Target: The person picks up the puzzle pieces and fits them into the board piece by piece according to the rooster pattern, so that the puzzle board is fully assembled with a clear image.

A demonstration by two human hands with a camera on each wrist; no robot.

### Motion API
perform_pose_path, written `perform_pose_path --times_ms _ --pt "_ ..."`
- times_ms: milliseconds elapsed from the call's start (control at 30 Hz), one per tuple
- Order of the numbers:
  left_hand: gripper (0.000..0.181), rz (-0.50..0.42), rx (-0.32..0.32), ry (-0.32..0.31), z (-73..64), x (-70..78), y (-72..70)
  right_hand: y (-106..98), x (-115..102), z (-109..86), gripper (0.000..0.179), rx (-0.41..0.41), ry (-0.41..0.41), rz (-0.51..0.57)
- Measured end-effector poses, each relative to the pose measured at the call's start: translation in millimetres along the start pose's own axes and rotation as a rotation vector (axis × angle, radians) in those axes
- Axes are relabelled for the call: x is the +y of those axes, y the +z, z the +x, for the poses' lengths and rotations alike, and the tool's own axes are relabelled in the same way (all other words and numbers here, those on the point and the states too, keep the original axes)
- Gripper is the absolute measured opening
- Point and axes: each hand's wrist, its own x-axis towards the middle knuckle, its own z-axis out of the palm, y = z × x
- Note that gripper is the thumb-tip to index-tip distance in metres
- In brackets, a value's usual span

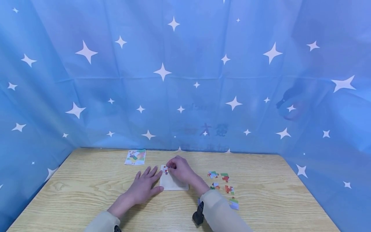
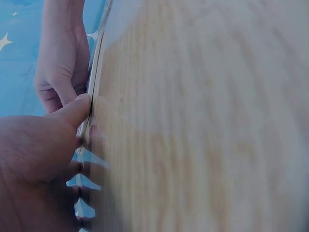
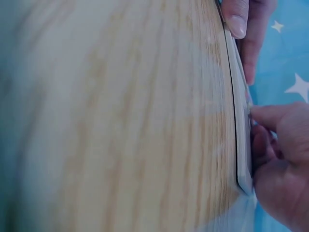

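Note:
A shallow pale puzzle tray (image 1: 176, 185) lies on the table in the middle of the head view. My left hand (image 1: 142, 187) lies flat with spread fingers, its thumb and index finger at the tray's left edge. Over the tray's upper left corner, my right hand (image 1: 181, 169) curls its thumb and fingers at a small colourful jigsaw piece (image 1: 165, 169), pinching it at its right side. In the right wrist view the right thumb and index fingers (image 3: 266, 116) come down just inside the tray wall (image 3: 240, 145); the piece is mostly hidden there.
Several loose jigsaw pieces (image 1: 229, 189) lie to the right, some partly behind the right sleeve (image 1: 221, 209). A square picture card (image 1: 135, 157) sits at the back left. Behind the wooden table (image 1: 261, 193) hangs a blue curtain (image 1: 185, 64) with white stars.

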Motion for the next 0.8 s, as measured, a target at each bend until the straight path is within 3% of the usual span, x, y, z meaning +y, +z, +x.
perform_pose_path --times_ms 200,633,800 --pt "0.065 -0.009 -0.003 0.004 -0.6 3.4 -3.2 -2 0 -1.2 0.016 -0.028 -0.007 -0.001" --pt "0.064 0.007 0.026 0.009 5.2 -10.4 9.1 -9 4 -2.4 0.021 -0.097 -0.073 0.019" --pt "0.065 0.002 0.011 -0.001 3.4 -5.9 4.9 -10 3 -2.9 0.022 -0.121 -0.080 0.017"
